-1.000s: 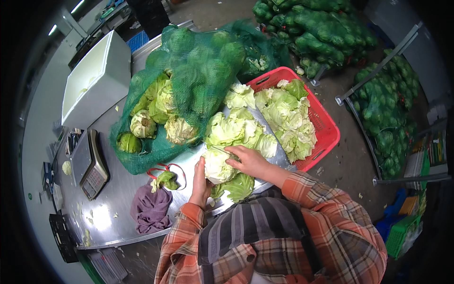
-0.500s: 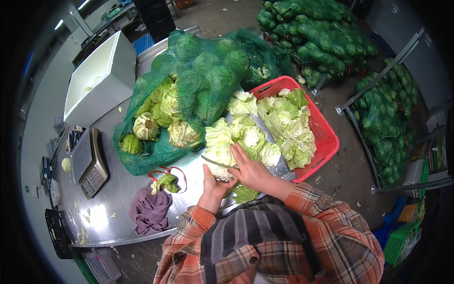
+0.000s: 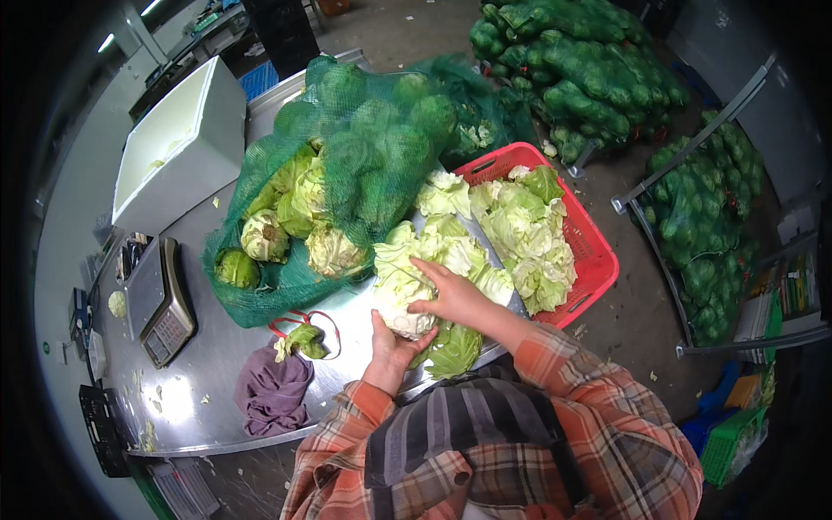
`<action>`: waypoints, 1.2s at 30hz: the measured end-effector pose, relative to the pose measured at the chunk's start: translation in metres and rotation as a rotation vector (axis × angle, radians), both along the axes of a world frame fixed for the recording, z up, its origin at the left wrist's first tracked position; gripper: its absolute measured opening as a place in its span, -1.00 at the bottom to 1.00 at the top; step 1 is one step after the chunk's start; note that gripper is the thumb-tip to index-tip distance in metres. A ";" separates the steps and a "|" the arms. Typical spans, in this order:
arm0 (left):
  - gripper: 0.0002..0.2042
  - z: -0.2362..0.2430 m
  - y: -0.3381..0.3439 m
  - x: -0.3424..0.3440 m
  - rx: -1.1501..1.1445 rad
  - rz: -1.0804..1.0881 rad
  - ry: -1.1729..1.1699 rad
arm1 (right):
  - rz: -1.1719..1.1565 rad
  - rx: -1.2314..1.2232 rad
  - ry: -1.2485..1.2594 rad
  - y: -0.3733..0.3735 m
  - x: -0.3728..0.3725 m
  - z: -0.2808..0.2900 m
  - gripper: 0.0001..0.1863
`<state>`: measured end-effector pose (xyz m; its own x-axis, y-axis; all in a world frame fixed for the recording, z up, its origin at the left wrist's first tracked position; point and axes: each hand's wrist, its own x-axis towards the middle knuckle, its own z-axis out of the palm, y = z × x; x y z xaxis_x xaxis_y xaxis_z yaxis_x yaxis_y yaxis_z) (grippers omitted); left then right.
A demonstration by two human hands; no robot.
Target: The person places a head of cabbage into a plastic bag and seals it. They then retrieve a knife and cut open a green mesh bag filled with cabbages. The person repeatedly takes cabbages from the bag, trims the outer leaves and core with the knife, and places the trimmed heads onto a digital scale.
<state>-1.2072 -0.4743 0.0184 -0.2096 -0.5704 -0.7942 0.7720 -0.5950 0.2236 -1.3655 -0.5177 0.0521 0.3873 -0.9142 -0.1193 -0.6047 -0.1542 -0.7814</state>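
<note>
On table (image 3: pixel 217 381) | both hands now clasp cabbage (image 3: pixel 400 299) | knife gone

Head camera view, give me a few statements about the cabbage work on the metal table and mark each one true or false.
1. Both hands are on one pale cabbage head. True: the left hand cups it from below and the right hand rests on top.
2. The basket beside the table is blue. False: it is red and holds loose cabbage leaves.
3. A green net sack of cabbages lies on the metal table. True.
4. The scale stands to the person's right. False: it stands to the left, near the white foam box.
5. A purple cloth lies on the table near the left hand. True.
</note>
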 end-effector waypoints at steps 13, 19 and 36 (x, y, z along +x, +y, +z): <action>-0.14 -0.013 0.021 0.047 -0.715 -0.392 -1.138 | 0.041 -0.221 -0.209 0.013 0.009 -0.021 -0.68; -0.06 -0.014 0.035 0.063 -0.766 -0.539 -1.272 | -0.053 -0.068 -0.285 0.002 0.003 -0.014 -0.68; 0.12 0.014 0.069 0.021 -0.827 -0.529 -1.608 | 0.118 -0.538 0.167 0.028 -0.008 -0.025 -0.67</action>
<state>-1.1861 -0.4052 0.0329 0.0965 -0.9952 0.0185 -0.6398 -0.0477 0.7671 -1.3733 -0.4901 0.0275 0.5060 -0.8149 0.2826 -0.6680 -0.5775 -0.4693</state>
